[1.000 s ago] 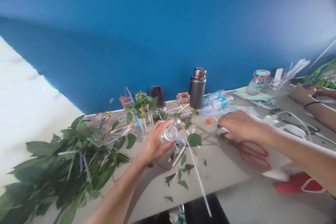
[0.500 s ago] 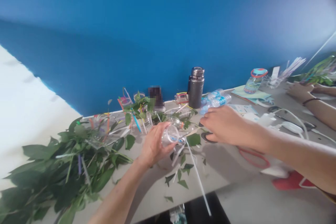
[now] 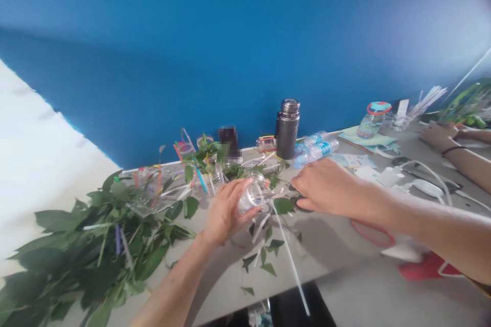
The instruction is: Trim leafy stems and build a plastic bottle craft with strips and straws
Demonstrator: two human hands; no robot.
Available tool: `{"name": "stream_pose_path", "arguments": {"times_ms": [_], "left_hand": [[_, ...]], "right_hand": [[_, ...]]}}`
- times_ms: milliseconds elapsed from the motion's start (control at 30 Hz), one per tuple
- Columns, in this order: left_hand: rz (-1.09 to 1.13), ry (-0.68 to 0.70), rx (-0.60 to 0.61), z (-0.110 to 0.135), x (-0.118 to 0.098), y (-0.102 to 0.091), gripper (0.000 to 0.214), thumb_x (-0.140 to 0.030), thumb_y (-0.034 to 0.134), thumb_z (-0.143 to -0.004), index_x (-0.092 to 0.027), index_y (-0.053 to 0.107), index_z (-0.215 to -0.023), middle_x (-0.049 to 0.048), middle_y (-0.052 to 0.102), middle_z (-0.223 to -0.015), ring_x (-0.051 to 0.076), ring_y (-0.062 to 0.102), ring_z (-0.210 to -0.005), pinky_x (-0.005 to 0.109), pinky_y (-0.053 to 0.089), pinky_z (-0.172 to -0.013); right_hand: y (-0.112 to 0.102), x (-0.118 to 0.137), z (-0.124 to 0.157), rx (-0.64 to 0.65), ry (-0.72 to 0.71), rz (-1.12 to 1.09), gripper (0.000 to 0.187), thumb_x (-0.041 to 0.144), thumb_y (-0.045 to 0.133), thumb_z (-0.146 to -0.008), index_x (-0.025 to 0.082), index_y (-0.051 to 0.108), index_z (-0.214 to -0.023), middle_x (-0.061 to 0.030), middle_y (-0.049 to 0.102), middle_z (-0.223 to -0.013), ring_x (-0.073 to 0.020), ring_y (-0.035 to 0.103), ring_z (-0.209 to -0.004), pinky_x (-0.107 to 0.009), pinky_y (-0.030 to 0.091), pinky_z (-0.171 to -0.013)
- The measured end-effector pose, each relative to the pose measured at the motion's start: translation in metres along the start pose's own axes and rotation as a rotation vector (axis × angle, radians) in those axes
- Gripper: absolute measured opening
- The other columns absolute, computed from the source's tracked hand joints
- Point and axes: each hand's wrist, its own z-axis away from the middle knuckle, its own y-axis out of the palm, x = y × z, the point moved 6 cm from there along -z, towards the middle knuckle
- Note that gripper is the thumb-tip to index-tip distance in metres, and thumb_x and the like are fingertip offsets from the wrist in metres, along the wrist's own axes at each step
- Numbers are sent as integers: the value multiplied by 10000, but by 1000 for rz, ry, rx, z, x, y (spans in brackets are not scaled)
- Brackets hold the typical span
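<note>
- Left hand (image 3: 224,212): grip closed around a clear plastic bottle piece (image 3: 250,198), held over the worktop (image 3: 330,250) beside loose leaves (image 3: 264,260).
- Piece looks light, thin-walled and slippery; best taken around its body.
- Right hand (image 3: 330,186): fingers curled at a dark ring (image 3: 301,204); grip unclear.
- Counted: one steel flask (image 3: 287,127), two water bottles (image 3: 316,145).
</note>
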Motion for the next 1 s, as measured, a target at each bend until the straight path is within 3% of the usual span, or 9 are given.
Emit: {"name": "stream_pose_path", "arguments": {"times_ms": [200, 333, 467, 567, 667, 767, 867, 1000], "left_hand": [[57, -54, 24, 2, 6, 4, 598, -428, 775, -858, -248, 545, -1381, 115, 711, -1234, 293, 682, -1136, 457, 545, -975], [265, -296, 66, 0, 18, 5, 566, -396, 786, -830, -236, 572, -1329, 96, 722, -1185, 271, 695, -1046, 449, 547, -941], [645, -573, 104, -2, 27, 5, 523, -435, 795, -807, -200, 615, -1238, 91, 733, -1094, 251, 697, -963, 384, 550, -855], [1049, -691, 236, -2, 26, 11, 484, -505, 757, -817, -185, 640, -1160, 99, 735, -1059, 232, 715, -829, 322, 537, -698], [1311, -680, 477, 0, 16, 15, 513, -540, 727, -822, -169, 660, -1171, 109, 749, -972, 240, 725, -761, 310, 526, -648], [1321, -666, 705, 8, 7, 21, 533, -487, 746, -829, -203, 658, -1271, 109, 753, -1002, 259, 745, -802, 320, 545, -664], [1235, -678, 827, 16, 2, 31, 506, -447, 767, -825, -235, 671, -1275, 115, 727, -1132, 258, 745, -841, 321, 560, -659], [1097, -689, 901, 22, 1, 45, 438, -444, 786, -801, -189, 713, -1149, 63, 712, -903, 220, 679, -817, 282, 547, -643]], "right_hand": [[11, -4, 0, 34, -4, -52, 191, 229, 695, -827, 174, 695, -644, -65, 682, -631, -170, 549, -570, -320, 192, -574], [19, -12, -1, 67, 58, -48, 147, 237, 677, -840, 175, 726, -716, -86, 716, -691, -184, 580, -607, -311, 221, -586], [29, -20, -1, 115, 122, -61, 160, 282, 657, -821, 177, 720, -718, -95, 721, -707, -207, 607, -631, -307, 239, -585], [38, -27, -1, 137, 174, -107, 193, 330, 654, -826, 183, 710, -715, -97, 724, -718, -218, 621, -653, -297, 246, -587], [48, -36, -1, 134, 262, -189, 244, 387, 654, -839, 191, 702, -703, -83, 703, -695, -220, 613, -657, -291, 270, -599], [57, -41, 0, 107, 285, -301, 286, 426, 665, -831, 204, 677, -651, -49, 658, -646, -194, 570, -626, -289, 284, -607], [66, -45, 2, 56, 269, -401, 317, 448, 661, -833, 212, 657, -622, -22, 630, -626, -166, 520, -595, -286, 282, -599], [81, -52, 4, 50, 302, -625, 399, 547, 661, -828, 207, 648, -620, 7, 609, -600, -140, 486, -552, -274, 283, -564]]}}
